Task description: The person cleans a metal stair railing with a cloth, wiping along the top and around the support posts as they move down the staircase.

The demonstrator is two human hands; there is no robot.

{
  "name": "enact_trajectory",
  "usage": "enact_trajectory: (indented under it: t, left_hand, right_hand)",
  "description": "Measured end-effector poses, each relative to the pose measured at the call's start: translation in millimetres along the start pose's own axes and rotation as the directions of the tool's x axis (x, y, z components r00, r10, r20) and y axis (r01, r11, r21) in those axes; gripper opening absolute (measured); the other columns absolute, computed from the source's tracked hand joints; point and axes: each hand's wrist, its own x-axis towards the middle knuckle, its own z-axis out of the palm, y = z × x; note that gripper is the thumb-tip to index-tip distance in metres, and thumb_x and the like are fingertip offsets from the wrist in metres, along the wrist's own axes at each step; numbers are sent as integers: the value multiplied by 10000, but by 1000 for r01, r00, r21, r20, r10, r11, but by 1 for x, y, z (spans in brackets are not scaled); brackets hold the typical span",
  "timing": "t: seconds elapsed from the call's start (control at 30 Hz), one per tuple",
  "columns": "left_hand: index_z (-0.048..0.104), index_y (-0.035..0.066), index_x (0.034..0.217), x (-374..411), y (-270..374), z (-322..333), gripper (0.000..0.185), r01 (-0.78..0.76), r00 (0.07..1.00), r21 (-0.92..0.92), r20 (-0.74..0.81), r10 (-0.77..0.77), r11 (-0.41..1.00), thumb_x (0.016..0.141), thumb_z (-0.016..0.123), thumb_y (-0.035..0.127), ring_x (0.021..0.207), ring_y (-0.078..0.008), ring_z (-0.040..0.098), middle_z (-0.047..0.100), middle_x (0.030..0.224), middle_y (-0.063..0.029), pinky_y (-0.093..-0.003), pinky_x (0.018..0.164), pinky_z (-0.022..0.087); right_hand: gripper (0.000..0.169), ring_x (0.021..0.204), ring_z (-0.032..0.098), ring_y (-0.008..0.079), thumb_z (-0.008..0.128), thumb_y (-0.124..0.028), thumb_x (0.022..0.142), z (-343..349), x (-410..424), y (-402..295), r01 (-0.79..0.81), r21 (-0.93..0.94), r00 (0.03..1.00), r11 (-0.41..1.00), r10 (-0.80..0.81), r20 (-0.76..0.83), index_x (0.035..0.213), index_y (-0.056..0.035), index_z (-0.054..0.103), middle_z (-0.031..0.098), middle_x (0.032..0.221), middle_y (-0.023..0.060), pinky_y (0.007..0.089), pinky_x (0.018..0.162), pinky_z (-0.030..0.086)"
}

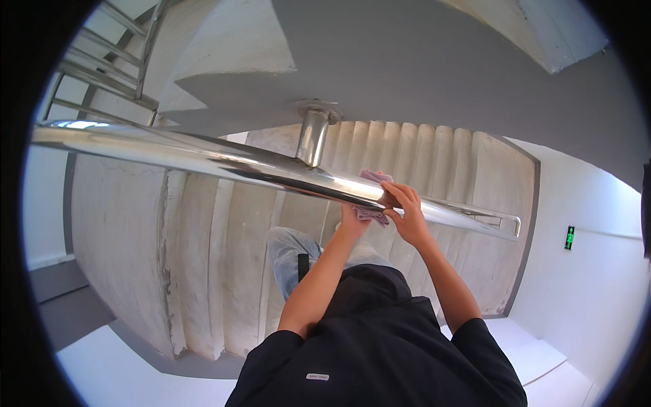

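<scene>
A polished stainless steel handrail [244,163] slants across the view in front of me. My left hand [354,220] reaches under it and presses a folded mauve cloth [373,215] to the underside. A corner of that cloth also shows beyond the rail's far side. Most of my left fingers are hidden behind the tube. To the right, my right hand [410,217] grips the rail, fingers curled over the top and thumb on the near side.
A steel bracket [313,137] joins the rail to a grey-edged wall [396,66]. Worn concrete steps [244,219] lie below me, with another flight [402,147] beyond. Barred railings [109,61] stand at upper left. A green lit exit sign [569,238] is on the right wall.
</scene>
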Motion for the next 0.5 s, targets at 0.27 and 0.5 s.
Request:
enact_trajectory:
  t: [0.27,0.5]
  left_hand:
    - [465,100,1440,-33,47,37,585,-203,968,-209,-192,163,957,962,424,434,1374,-303,464,509,1457,-98,-515,1153,363]
    - [496,68,1407,-44,54,41,553,-266,964,-252,-57,260,930,968,424,397,1341,-307,493,541,1415,-135,-479,1127,397]
  right_hand:
    - [716,1211,520,326,784,-12,716,1,1,6,7,21,1000,1000,-7,17,1387,-148,574,599,1312,85,444,1062,365]
    - [716,1195,524,325,782,13,712,0,0,8,12,39,999,999,-13,45,1379,-139,573,603,1308,90,446,1054,369]
